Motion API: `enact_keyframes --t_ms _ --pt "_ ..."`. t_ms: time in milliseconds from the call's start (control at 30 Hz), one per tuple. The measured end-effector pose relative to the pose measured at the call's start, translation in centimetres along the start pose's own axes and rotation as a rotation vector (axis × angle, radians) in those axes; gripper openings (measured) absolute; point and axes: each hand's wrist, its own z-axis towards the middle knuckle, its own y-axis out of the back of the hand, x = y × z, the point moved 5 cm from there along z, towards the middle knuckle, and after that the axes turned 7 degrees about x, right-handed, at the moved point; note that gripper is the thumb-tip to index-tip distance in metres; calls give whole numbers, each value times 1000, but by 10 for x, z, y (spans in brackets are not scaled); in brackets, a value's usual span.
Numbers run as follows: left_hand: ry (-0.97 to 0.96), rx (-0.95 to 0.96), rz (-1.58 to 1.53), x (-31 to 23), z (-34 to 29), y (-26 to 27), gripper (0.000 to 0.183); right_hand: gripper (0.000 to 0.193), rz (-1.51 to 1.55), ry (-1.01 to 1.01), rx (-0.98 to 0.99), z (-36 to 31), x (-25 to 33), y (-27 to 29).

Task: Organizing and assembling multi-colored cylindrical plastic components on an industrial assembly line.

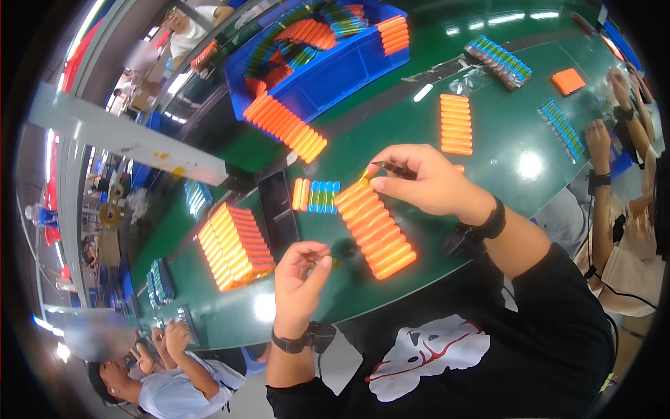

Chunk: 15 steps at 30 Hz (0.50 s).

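The row of orange cells (375, 228) lies on the green surface (516, 140), its long axis running diagonally. Right hand (419, 178) pinches dark tweezers (394, 167) at its upper end; left hand (299, 276) pinches something small.

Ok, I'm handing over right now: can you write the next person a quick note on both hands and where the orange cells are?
Right hand: pinching dark tweezers, tip at the top end of the slanted orange cell row in front of you.
Left hand: fingers pinched together just left of that row; whether they hold a small piece, I cannot tell.
Nearby: short row of orange and blue cells, stacked orange block to the left, another orange row farther back, blue bin of cells.
Done and left: cannot tell how many cells in the row are finished.
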Motion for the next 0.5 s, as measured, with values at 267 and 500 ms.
enact_keyframes --t_ms 267,500 --pt "-458 -277 1057 20 -80 13 23 16 -112 -39 66 -69 1 -17" --pt "-492 -248 1250 64 -129 16 27 11 -113 -89 -107 -129 -36 -6"
